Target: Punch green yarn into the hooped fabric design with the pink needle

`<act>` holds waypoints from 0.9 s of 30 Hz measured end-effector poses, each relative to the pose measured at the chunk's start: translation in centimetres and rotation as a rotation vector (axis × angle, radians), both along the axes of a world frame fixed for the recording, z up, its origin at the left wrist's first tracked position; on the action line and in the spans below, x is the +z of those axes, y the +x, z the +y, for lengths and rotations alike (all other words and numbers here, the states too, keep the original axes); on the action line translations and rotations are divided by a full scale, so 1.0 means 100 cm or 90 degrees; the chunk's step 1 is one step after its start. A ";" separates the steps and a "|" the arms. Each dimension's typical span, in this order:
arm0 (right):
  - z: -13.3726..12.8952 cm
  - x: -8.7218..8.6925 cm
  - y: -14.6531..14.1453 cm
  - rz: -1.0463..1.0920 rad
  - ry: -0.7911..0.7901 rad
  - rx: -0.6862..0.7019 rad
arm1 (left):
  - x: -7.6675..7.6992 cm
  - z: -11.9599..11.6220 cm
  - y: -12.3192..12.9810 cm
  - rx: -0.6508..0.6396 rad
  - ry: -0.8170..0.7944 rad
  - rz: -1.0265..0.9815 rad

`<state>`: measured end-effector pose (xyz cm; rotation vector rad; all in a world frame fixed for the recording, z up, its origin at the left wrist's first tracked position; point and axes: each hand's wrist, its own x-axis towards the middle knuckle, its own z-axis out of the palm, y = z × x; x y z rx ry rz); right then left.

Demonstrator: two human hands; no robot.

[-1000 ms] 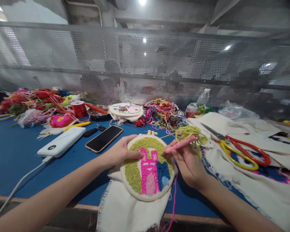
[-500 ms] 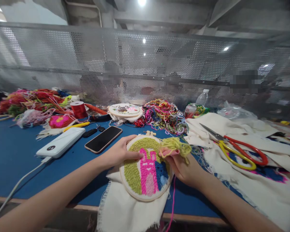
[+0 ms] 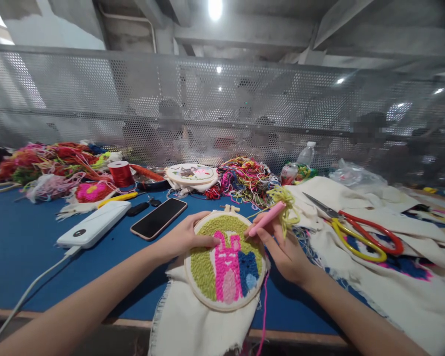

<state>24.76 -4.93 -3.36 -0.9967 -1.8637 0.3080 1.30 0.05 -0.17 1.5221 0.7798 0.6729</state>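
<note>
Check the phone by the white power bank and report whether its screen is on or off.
The phone looks off: it lies face up and its screen is plain black, with nothing lit showing.

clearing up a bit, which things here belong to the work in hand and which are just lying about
In the work:
- embroidery hoop, left hand
- pink punch needle, right hand
- yellow-green yarn

Lying about, it seems:
- smartphone
- white power bank
- scissors, unused now
- plastic bottle

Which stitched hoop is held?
The near hoop, with the big pink figure, gripped by the left hand; the far hoop lies untouched beside tangled yarn.
</note>
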 end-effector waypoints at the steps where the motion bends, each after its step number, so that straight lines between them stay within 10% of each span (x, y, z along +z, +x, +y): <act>1: 0.000 0.002 -0.001 -0.016 0.005 -0.006 | -0.002 0.002 0.000 0.001 -0.007 -0.006; 6: 0.006 0.005 -0.005 -0.093 -0.060 -0.007 | -0.020 0.020 0.002 -0.016 0.004 0.062; 14: 0.024 -0.001 -0.008 -0.195 -0.152 -0.099 | -0.005 0.011 0.018 0.148 0.655 0.426; 24: 0.010 0.038 0.019 -0.340 -0.151 -0.117 | -0.012 0.032 0.066 0.095 0.371 0.061; 27: -0.006 0.050 0.070 -0.439 -0.254 -0.357 | -0.018 0.027 0.062 0.049 0.317 0.041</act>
